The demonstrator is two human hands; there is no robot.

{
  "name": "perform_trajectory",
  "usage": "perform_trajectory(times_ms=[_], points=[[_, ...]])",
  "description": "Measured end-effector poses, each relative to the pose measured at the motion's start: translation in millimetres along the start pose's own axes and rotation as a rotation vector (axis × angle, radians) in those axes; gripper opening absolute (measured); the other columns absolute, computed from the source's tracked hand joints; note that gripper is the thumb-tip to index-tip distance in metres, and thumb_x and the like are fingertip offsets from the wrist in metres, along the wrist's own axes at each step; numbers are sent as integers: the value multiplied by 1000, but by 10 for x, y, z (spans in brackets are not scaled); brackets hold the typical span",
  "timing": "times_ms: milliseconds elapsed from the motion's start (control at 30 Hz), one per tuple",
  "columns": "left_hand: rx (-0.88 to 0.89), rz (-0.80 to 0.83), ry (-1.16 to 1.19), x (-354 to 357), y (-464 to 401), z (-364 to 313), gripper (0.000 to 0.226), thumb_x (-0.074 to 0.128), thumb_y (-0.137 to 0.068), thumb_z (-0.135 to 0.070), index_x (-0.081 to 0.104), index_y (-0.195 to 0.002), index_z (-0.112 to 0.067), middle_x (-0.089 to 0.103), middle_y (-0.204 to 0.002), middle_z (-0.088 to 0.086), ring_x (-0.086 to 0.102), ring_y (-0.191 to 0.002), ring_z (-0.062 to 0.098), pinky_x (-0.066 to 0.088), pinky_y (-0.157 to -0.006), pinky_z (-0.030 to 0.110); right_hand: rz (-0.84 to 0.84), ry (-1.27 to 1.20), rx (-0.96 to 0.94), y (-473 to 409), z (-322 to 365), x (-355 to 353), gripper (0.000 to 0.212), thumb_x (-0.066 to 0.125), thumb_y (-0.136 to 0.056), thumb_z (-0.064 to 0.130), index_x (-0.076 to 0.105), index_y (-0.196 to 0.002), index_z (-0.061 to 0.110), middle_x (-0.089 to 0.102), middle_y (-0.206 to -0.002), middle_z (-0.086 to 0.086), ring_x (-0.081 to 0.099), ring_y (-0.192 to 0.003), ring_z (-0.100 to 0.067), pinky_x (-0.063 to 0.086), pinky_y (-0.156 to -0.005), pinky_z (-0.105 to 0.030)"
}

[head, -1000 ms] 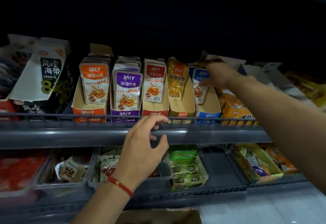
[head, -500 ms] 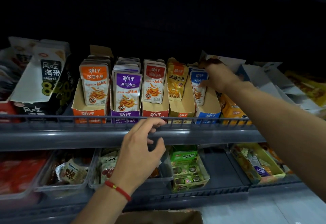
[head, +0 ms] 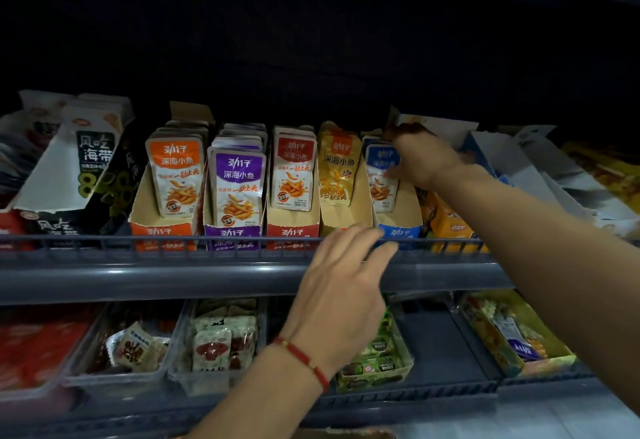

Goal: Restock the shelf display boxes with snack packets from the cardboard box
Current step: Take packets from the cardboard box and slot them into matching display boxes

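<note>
Five open-fronted display boxes stand side by side on the upper shelf, orange [head: 162,227], purple [head: 231,231], red [head: 292,229], yellow [head: 343,210] and blue [head: 398,227]. Each holds upright snack packets [head: 239,186] of matching colour. The blue packets [head: 381,175] touch the right hand [head: 424,158].

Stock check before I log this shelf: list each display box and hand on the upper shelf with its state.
orange box: well filled, packets upright.
purple box: well filled, front packet upright.
red box: filled, packets upright.
yellow box: low, one packet showing.
blue box: low, few packets.
right hand: on the blue packet in the blue box.
left hand: open, holding nothing, at the shelf rail.
</note>
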State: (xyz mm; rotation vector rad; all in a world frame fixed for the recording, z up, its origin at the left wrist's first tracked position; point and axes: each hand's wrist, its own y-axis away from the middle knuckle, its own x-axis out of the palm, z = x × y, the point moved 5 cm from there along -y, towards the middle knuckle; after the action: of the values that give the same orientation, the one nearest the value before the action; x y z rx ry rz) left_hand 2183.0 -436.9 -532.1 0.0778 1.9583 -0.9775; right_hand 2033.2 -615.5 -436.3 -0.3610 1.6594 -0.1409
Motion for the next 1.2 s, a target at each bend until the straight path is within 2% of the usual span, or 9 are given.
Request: perform_trajectory(times_ms=[67, 133, 233, 333, 533, 667, 900, 1067, 1200], points=[[38, 77, -128, 120, -265, -113, 69, 65, -85, -13, 41, -150, -17, 36, -159, 5, 22, -152, 25, 16, -125, 52, -18, 8, -6, 25, -16, 10, 35, 75, -89, 33, 61, -115, 15, 66, -110, -9, 63, -93, -24, 53, -76, -37], [-20, 170, -234, 209, -479, -123, 77, 63, -86, -18, 29, -155, -18, 22, -165, 7, 10, -155, 28, 8, -123, 60, -31, -1, -11, 48, -30, 3, 39, 75, -88, 32, 61, -120, 13, 65, -115, -11, 64, -102, -28, 52, -78, -38], [-133, 250, -284, 307, -589, -71, 71, 61, -88, -23, 33, -153, -18, 36, -158, 7, 10, -154, 29, 7, -119, 67, -41, -17, -17, 65, -40, -10, 43, 76, -88, 29, 59, -123, 12, 63, -120, -12, 62, -107, -29, 50, -80, -38], [-154, 247, -275, 333, -559, -66, 66, 58, -89, -21, 38, -151, -17, 45, -151, 5, 14, -152, 28, 5, -120, 67, -42, -14, -18, 43, -35, 17, 40, 75, -89, 30, 59, -121, 14, 64, -116, -10, 63, -103, -27, 50, -78, -37], [-160, 232, -245, 327, -528, -86, 67, 58, -89, -22, 38, -152, -17, 46, -148, 4, 16, -149, 28, 8, -121, 63, -70, -52, -8, 18, -18, 59, 36, 74, -88, 27, 59, -119, 16, 65, -112, -11, 65, -98, -28, 57, -83, -45], [-155, 221, -223, 330, -513, -70, 69, 58, -87, -18, 37, -153, -17, 46, -148, 4, 16, -150, 27, 6, -122, 61, -102, -74, -12, 22, -13, 80, 38, 74, -88, 25, 60, -122, 16, 64, -114, -11, 65, -98, -29, 57, -81, -45], [-151, 215, -207, 323, -509, -60, 69, 59, -88, -19, 36, -153, -18, 44, -150, 3, 15, -151, 26, 5, -123, 59, -117, -75, 5, 48, -25, 92, 37, 76, -86, 36, 63, -112, 13, 67, -105, -9, 65, -90, -26, 57, -75, -42], [-149, 219, -219, 331, -501, -66, 69, 58, -88, -19, 34, -153, -18, 43, -151, 3, 15, -151, 25, 6, -123, 58, -177, -56, 29, 71, -48, 130, 45, 75, -88, 35, 60, -124, 12, 63, -119, -14, 63, -106, -33, 55, -83, -45], [-150, 223, -229, 331, -503, -76, 70, 59, -88, -18, 35, -153, -18, 44, -150, 3, 15, -151, 26, 5, -123, 58, -185, -82, 25, 63, -40, 140, 49, 75, -89, 31, 58, -130, 10, 60, -125, -16, 61, -111, -35, 55, -85, -45]])
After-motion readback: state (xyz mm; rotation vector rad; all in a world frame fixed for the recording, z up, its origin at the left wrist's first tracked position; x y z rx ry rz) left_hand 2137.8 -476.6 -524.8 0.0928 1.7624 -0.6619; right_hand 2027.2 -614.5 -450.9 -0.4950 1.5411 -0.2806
